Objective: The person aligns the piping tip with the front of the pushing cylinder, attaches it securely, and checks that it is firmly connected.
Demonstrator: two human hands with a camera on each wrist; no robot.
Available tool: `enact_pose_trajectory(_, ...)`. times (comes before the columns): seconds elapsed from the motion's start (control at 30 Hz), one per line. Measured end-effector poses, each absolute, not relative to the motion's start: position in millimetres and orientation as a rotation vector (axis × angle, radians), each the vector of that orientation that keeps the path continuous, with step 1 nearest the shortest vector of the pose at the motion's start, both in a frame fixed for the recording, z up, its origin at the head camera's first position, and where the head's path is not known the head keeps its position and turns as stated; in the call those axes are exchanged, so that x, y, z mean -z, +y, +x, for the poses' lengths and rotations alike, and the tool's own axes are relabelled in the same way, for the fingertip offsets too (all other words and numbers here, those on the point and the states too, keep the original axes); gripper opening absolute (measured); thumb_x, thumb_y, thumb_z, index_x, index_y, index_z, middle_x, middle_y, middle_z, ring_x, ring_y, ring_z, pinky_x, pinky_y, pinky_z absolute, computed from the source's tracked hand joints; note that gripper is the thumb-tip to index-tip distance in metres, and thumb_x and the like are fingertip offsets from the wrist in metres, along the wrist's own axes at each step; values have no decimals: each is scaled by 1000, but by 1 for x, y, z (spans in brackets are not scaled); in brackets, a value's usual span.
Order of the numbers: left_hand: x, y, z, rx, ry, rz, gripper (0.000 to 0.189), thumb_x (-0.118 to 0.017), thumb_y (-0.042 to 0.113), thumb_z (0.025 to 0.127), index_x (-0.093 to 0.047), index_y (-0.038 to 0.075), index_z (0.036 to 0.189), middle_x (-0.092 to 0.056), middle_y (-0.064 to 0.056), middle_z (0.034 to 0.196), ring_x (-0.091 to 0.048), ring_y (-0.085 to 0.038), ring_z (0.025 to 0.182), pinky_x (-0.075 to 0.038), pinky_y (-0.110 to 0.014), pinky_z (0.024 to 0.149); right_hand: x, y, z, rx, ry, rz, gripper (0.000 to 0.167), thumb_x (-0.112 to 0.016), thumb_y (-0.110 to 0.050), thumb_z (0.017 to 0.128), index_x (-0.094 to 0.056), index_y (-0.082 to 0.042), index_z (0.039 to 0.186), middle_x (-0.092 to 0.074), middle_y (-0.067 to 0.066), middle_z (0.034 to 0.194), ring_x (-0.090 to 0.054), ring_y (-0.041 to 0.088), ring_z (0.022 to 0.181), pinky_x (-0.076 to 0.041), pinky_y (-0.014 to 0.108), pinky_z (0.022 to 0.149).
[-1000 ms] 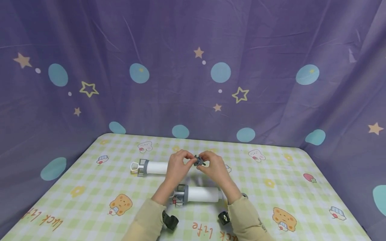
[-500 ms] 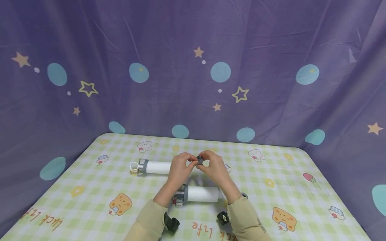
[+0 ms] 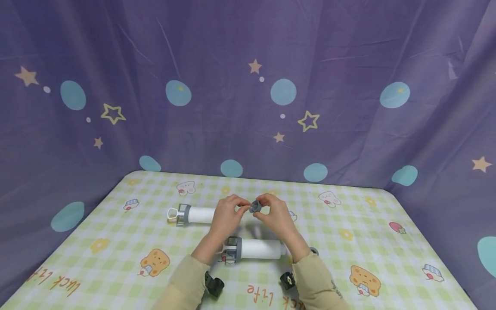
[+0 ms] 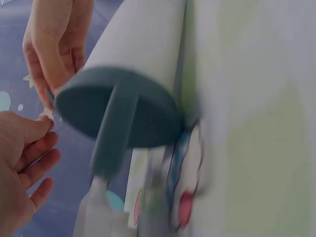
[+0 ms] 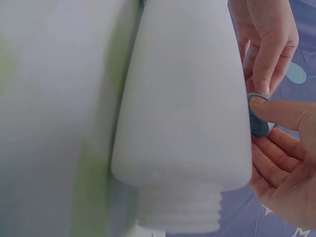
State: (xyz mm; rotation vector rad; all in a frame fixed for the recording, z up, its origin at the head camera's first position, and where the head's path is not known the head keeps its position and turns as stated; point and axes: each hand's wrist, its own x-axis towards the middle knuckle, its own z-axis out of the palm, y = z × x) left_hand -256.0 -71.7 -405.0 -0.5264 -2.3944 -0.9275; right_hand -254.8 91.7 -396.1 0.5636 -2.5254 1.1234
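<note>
Above the middle of the table, my right hand holds a small grey round cap between thumb and fingers. Its hollow side faces left in the head view. My left hand reaches in from the other side, with thumb and index finger pinched at the cap's rim. In the right wrist view, the right thumb lies on the cap's face. Below the hands lies a white tube with a grey open-framed end and a threaded neck. From the left wrist, its grey end hides most of the cap.
A second white tube, with a grey frame and a white loop handle, lies farther back, partly behind the left hand. A dark grey ring shows beside the right forearm. The checked tablecloth ends at a purple curtain.
The cap has turned in the fingers, so its hollow opening now shows. My left hand moved slightly right, then back left. Both tubes stay where they were.
</note>
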Motion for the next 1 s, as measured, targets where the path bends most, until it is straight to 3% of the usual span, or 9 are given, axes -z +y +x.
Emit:
enact_pose_trajectory(0.13, 402, -82, -259, 837, -2498, -505, 16, -70, 17, 79, -69, 11, 94, -64, 0, 86, -60, -18, 81, -46, -36, 76, 397, 93, -254, -1159, -2553, 549, 35, -75, -12, 73, -62, -7, 105, -65, 3, 92, -62, 21, 91, -49, 39, 83)
enact_pose_trajectory(0.43, 404, -110, -263, 699, -2780, -470, 31, -68, 18, 79, -64, 8, 108, -61, -7, 106, -55, -29, 104, -39, -46, 92, 399, 93, -252, -1173, -2603, 577, 37, -72, -12, 76, -61, -5, 110, -65, 5, 97, -62, 23, 94, -48, 39, 84)
enact_pose_trajectory(0.7, 410, -132, -262, 564, -2847, -486, 44, -74, 17, 71, -61, 6, 112, -59, -10, 111, -52, -31, 105, -37, -47, 93, 398, 94, -253, -1149, -2632, 610, 37, -71, -11, 78, -60, -3, 112, -65, 6, 97, -62, 21, 91, -48, 39, 84)
enact_pose_trajectory(1.0, 414, -144, -262, 495, -2865, -493, 47, -75, 19, 69, -61, 6, 112, -59, -10, 107, -53, -30, 99, -37, -48, 91, 398, 95, -252, -1161, -2674, 589, 40, -68, -13, 81, -57, -3, 118, -65, 7, 101, -62, 22, 94, -46, 43, 87)
